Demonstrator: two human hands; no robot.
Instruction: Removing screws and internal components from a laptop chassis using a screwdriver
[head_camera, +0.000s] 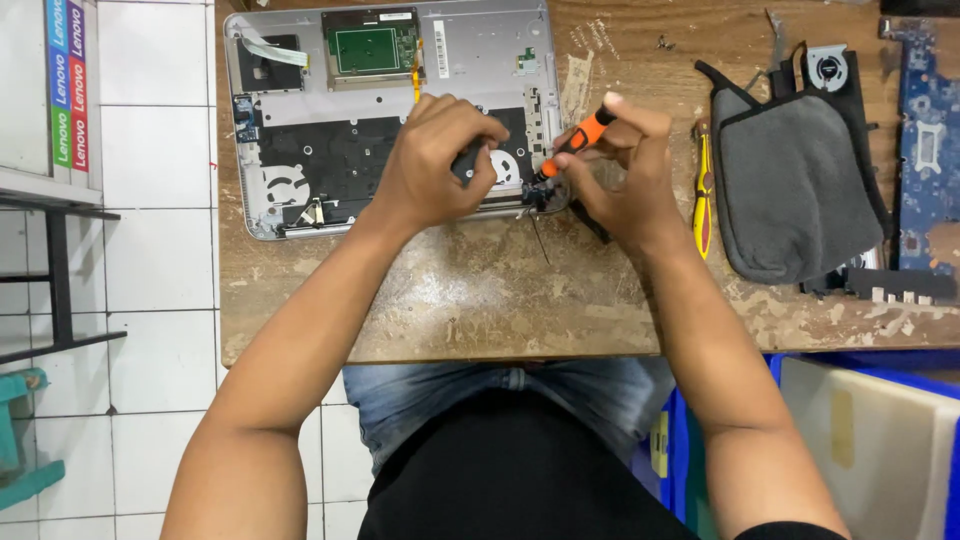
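Observation:
An opened silver laptop base (470, 55) lies on a worn wooden table (480, 300), its insides showing. My right hand (615, 170) holds an orange-and-black screwdriver (578, 140), tip down at the base's near right corner. My left hand (435, 160) is curled over the base beside it, gripping a dark part near a round speaker; what it grips is mostly hidden.
A yellow-handled tool (703, 190) lies right of my hand. A grey pouch (795, 185), a small fan (828, 68) and a blue circuit board (930, 140) sit at the right. A blue bin (880, 430) stands below the table edge. White tiled floor is at left.

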